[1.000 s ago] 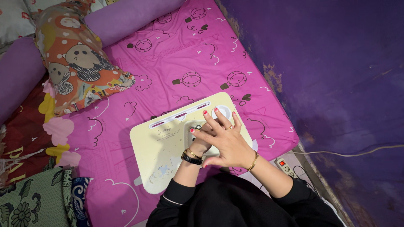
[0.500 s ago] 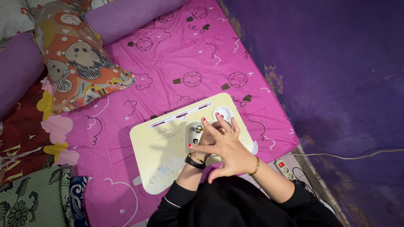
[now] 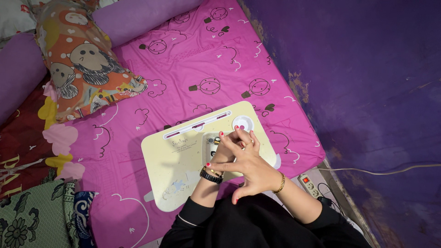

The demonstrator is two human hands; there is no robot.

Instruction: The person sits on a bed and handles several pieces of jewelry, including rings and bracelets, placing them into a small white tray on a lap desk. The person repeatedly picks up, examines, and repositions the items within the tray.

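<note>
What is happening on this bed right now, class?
A person in black sleeves sits at a cream-yellow lap desk set on a pink patterned bedsheet. The right hand, fingers spread, lies over the left hand, which wears a black wristwatch. Both hands are over a small pale tray of tiny items on the desk; what the items are is too small to tell. A white power strip lies beside the bed.

The right hand covers most of the left hand and a small tray. The tiny objects there are too small to identify.
</note>
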